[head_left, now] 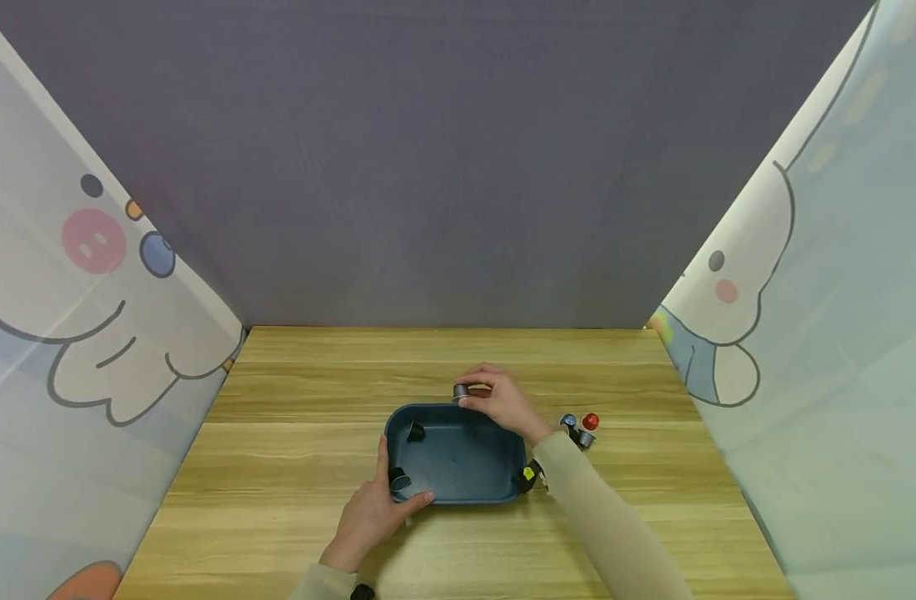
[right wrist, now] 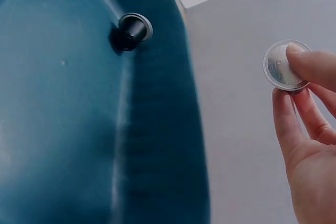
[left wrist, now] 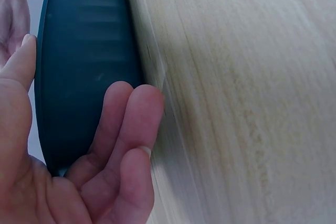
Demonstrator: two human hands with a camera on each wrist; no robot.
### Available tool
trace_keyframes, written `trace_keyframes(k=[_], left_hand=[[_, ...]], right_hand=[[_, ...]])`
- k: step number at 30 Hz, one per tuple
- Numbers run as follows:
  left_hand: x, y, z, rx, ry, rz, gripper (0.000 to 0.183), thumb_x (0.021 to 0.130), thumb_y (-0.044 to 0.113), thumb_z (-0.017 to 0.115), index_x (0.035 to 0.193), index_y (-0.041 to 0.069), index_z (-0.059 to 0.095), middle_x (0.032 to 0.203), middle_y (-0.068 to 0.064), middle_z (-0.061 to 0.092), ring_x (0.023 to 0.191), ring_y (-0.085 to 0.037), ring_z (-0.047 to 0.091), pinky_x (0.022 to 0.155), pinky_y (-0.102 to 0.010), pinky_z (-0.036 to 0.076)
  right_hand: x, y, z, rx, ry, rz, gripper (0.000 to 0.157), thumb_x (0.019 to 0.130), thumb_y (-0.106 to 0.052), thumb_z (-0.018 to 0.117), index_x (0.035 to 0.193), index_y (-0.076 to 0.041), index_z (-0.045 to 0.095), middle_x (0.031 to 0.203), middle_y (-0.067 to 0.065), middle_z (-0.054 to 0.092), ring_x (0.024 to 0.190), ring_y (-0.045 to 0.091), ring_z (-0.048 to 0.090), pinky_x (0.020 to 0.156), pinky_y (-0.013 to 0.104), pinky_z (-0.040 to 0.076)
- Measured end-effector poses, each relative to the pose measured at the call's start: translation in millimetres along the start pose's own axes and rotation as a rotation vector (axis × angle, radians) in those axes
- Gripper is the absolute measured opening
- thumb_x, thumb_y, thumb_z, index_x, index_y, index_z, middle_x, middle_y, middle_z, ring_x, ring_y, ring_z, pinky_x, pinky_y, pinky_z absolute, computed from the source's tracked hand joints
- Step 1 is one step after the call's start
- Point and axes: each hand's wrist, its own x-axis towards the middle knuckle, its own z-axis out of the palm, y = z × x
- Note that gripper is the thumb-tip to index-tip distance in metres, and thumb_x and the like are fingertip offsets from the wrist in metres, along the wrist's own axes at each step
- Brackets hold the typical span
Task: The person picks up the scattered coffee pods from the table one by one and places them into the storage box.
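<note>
A dark blue plastic tub (head_left: 458,454) sits on the table. My left hand (head_left: 369,512) grips its near-left corner, the thumb along the near rim and a finger along the left side; in the left wrist view the other fingers (left wrist: 142,114) curl against the tub's outer wall. Over the far rim, my right hand (head_left: 498,402) pinches a grey coffee capsule (head_left: 461,391) between thumb and fingers. Its silvery foil lid (right wrist: 281,69) faces the right wrist camera. Inside the tub, a black capsule (head_left: 416,432) lies at the far left and another capsule (head_left: 399,481) at the near left.
Right of the tub lies a small cluster of capsules, among them a red capsule (head_left: 591,422), a blue capsule (head_left: 568,420) and a grey capsule (head_left: 586,438). The right forearm passes close by them. A grey panel (head_left: 450,167) stands behind the wooden table (head_left: 277,467).
</note>
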Motion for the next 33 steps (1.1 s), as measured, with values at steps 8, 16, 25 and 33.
trace_keyframes(k=[8,16,25,33], left_hand=[[-0.7,0.3,-1.9,0.001,0.003,-0.008,0.128,0.075,0.068,0.074,0.161,0.01,-0.001,0.077,-0.015,0.064,0.064,-0.025,0.061,0.057,-0.043,0.046],[-0.5,0.0,-1.6,-0.004,0.008,0.01,0.128,0.076,0.067,0.075,0.16,0.008,0.0,0.075,-0.014,0.063,0.063,-0.024,0.061,0.058,-0.043,0.046],[0.8,0.0,1.1,-0.005,0.013,0.004,0.128,0.075,0.068,0.075,0.16,0.008,0.0,0.086,-0.021,0.067,0.07,-0.03,0.065,0.062,-0.047,0.048],[0.9,1.3,0.0,-0.01,0.001,0.002,0.127,0.076,0.066,0.075,0.16,0.008,-0.001,0.086,-0.021,0.067,0.069,-0.028,0.064,0.061,-0.046,0.048]], right_hand=[[17,25,14.8,-0.028,-0.012,-0.039,0.034,0.088,0.001,0.074,0.121,0.006,0.067,0.123,0.022,0.058,0.11,0.036,0.062,0.094,0.041,0.049],[23,35,29.0,-0.151,-0.01,-0.089,0.032,0.087,-0.002,0.076,0.119,0.0,0.07,0.121,0.013,0.063,0.108,0.026,0.065,0.092,0.031,0.05],[17,48,40.2,-0.254,-0.045,-0.116,0.035,0.088,-0.012,0.077,0.122,-0.007,0.071,0.124,0.007,0.066,0.108,0.016,0.066,0.087,0.025,0.051],[20,47,47.0,-0.331,-0.105,-0.158,0.035,0.088,-0.011,0.078,0.121,-0.003,0.071,0.123,0.005,0.068,0.106,0.015,0.066,0.085,0.027,0.052]])
